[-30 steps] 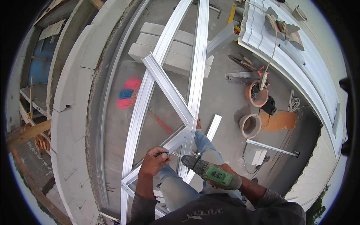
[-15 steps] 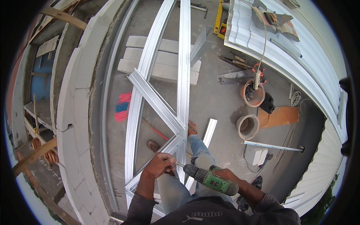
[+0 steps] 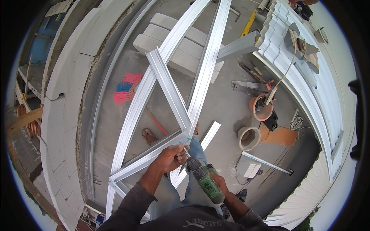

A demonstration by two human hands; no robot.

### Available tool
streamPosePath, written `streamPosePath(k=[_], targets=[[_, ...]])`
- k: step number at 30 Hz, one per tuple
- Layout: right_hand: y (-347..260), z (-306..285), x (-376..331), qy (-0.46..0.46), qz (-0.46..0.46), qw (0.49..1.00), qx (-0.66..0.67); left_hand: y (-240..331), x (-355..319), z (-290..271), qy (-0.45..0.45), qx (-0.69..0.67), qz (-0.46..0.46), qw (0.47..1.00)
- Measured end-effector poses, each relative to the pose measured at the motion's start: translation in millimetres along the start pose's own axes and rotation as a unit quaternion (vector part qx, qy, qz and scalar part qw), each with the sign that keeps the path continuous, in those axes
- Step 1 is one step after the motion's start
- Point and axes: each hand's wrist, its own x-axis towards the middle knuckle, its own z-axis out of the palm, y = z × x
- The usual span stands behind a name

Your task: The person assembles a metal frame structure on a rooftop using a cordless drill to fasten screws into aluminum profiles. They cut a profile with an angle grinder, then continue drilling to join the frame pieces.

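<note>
My right hand (image 3: 220, 184) grips a green and black cordless drill (image 3: 209, 185), its chuck pointing up and away from me. At the end of the drill's bit (image 3: 187, 153), the fingers of my left hand (image 3: 172, 158) are pinched together; whatever is between them is too small to make out. Just beyond the fingertips lies the joint where a slanted metal channel (image 3: 169, 90) and a second metal channel (image 3: 154, 157) meet on a long silvery metal rail (image 3: 210, 65). Blue marks show near this joint. Another long rail (image 3: 140, 88) runs along the left.
Pale blocks (image 3: 177, 46) lie under the rails. To the right stand two clay pots (image 3: 248, 138), near a handsaw (image 3: 248, 86) and a brown board (image 3: 277, 134). A pink and blue broom head (image 3: 127, 88) rests on the left, before a block wall (image 3: 65, 123). White corrugated sheets (image 3: 308, 77) cover the right side.
The drill has swung from pointing left to pointing up and away, with both hands. Its tip is nearer the joint of the channels. The whole view has turned a little.
</note>
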Motion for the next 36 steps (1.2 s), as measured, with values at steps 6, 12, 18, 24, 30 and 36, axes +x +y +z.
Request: streamPosePath(k=[6, 12, 18, 24, 30, 36], targets=[[-1, 6, 25, 0.048, 0.01, 0.995, -0.084, 35, 88, -69, 0.298, 0.362, 0.086, 0.879], [28, -22, 32, 0.042, -0.005, 0.981, -0.188, 95, 187, -100, 0.384, 0.616, 0.06, 0.685], [47, -38, 25, 0.018, 0.067, 0.986, -0.15, 90, 211, -90, 0.355, 0.687, 0.063, 0.631], [48, -30, 27, -0.008, 0.1, 0.987, -0.124, 87, 226, -92, 0.44, 0.579, 0.061, 0.684], [43, -26, 29, -0.006, 0.139, 0.99, -0.035, 74, 228, -87, 0.396, 0.639, 0.096, 0.653], [43, -24, 38, -0.01, 0.167, 0.986, -0.023, 48, 213, -89, 0.409, 0.587, 0.072, 0.695]])
